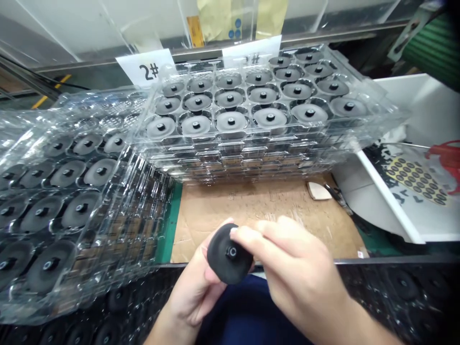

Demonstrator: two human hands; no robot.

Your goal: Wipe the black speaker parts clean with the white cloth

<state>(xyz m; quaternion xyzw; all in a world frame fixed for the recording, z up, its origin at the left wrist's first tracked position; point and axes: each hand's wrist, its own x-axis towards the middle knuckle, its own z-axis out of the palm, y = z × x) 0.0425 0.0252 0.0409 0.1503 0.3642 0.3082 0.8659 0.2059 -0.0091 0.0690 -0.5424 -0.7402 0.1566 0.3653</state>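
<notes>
A round black disc [224, 268] with a short hollow stem at its centre is held up near the bench's front edge. My left hand [196, 287] grips it from below and behind, fingers wrapped round its rim. My right hand [298, 258] is closed against the disc's upper right side, one fingertip pressing on its face near the stem. Whether anything small lies under that fingertip is hidden. Behind my hands lies a brown cardboard sheet [215, 206] on the green bench top.
A stack of clear plastic trays [244, 139] filled with similar black discs stands at the back; another tray stack [118, 211] rises on the left. To the right, a white bin [390, 196] holds a sheet of oval stickers [417, 179] and black scraps. Tweezers [338, 196] lie beside it.
</notes>
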